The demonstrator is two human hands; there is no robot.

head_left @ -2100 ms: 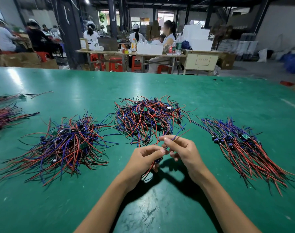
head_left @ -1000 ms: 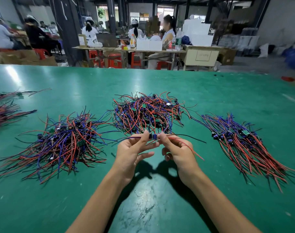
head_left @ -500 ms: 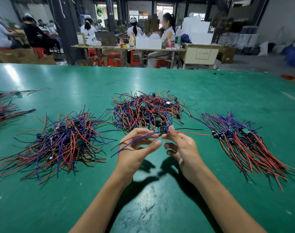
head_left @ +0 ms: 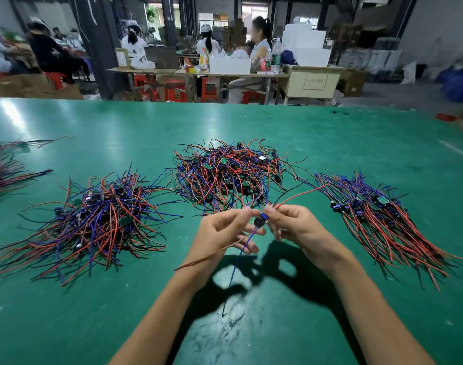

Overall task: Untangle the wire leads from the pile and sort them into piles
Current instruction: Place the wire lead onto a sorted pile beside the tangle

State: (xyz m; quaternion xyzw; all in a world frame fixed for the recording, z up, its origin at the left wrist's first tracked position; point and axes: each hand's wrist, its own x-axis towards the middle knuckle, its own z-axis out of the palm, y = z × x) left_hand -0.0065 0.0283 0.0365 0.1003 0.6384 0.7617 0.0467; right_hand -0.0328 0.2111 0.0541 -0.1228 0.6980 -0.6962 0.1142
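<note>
While your left hand [head_left: 226, 227] and right hand [head_left: 295, 227] pinch one wire lead [head_left: 259, 222] at centre frame, just below the tangled pile [head_left: 230, 175], draw its strands straight, then lay it parallel on the sorted pile [head_left: 383, 219] at right.

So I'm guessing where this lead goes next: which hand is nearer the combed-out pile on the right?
Right. The right hand is beside the combed-out pile, apart from it; the left hand lies farther off, beyond the held lead.
</note>
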